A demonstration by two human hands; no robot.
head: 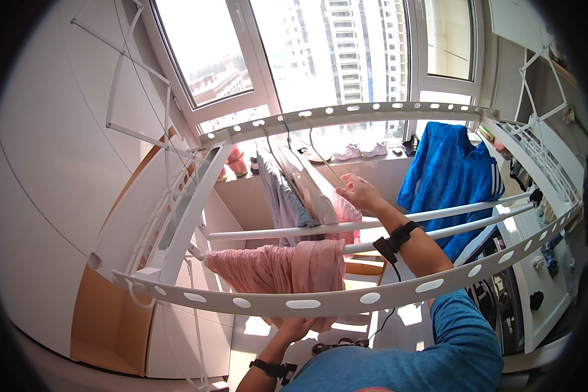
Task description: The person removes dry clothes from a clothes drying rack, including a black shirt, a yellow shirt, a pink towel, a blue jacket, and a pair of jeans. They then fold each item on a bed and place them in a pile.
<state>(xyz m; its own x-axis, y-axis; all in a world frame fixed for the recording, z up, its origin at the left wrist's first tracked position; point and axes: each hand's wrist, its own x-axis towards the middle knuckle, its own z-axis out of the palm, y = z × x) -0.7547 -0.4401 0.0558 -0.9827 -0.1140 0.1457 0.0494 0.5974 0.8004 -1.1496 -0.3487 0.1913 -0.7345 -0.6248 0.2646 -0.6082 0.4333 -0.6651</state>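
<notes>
My right hand (360,192) is raised beyond the two white rods, its fingers at the lower end of a light-coloured hanger (322,156) hooked in the far perforated rail; whether it grips the hanger is unclear. Below the near rail my left hand (296,329) is at the lower edge of a pink cloth (279,269), its fingers partly hidden. This cloth lies gathered over the nearer rod. Left of my right hand, grey and white garments (306,181) hang on hangers, with a lighter pink garment (347,210) beside them. A blue long-sleeved top (451,166) hangs at the right.
A white ceiling drying rack's near perforated rail (333,304) crosses in front of me. Scissor arms (139,134) hold it at both sides. Shoes (348,151) and pink pots (236,161) line the window ledge. A washing machine (502,294) stands at the lower right.
</notes>
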